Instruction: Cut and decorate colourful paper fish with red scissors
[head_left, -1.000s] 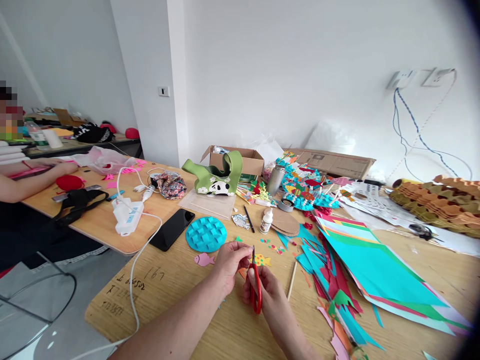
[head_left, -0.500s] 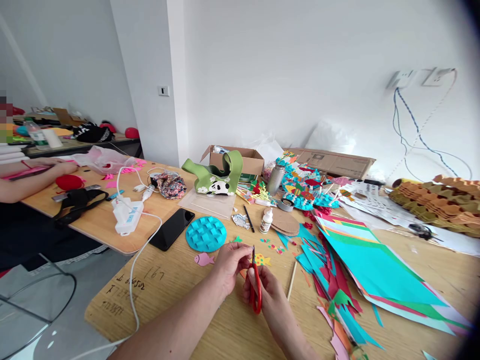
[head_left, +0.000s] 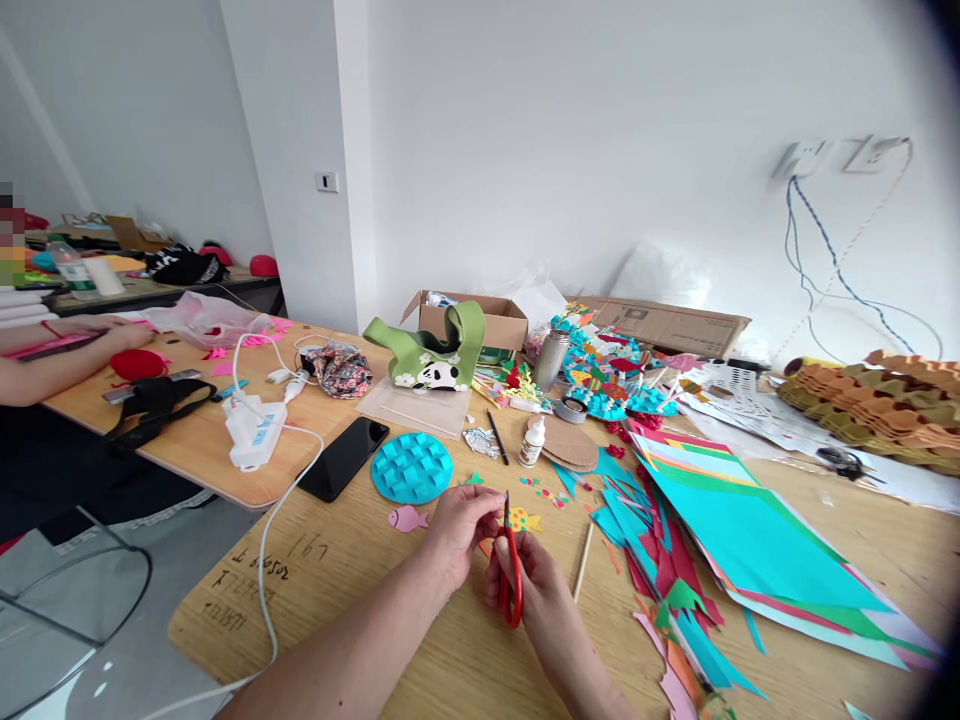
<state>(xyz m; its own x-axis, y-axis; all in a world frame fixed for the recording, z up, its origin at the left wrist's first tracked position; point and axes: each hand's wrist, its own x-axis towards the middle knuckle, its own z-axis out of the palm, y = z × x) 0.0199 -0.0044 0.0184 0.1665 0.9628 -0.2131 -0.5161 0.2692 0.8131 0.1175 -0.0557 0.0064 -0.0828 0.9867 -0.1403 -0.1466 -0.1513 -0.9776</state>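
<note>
Red-handled scissors (head_left: 514, 590) are in my right hand (head_left: 536, 585), their dark blades pointing away from me and close together. My left hand (head_left: 465, 525) is pinched near the blade tips; whatever is between its fingers is too small or hidden to make out. Just behind the blades lies a yellow spotted paper fish (head_left: 523, 519), partly covered by the scissors and fingers. A pink paper fish (head_left: 409, 518) rests left of my left hand, beside a round blue woven paper disc (head_left: 412, 468). Tiny coloured paper dots (head_left: 551, 494) are scattered beyond my hands.
A white glue bottle (head_left: 533, 443), a black pen (head_left: 497, 438) and a phone (head_left: 345, 458) lie farther back. Coloured paper sheets (head_left: 772, 540) and scraps cover the right side. A wooden stick (head_left: 583, 562) is near my right hand. At far left are a co-worker's arms (head_left: 67, 345).
</note>
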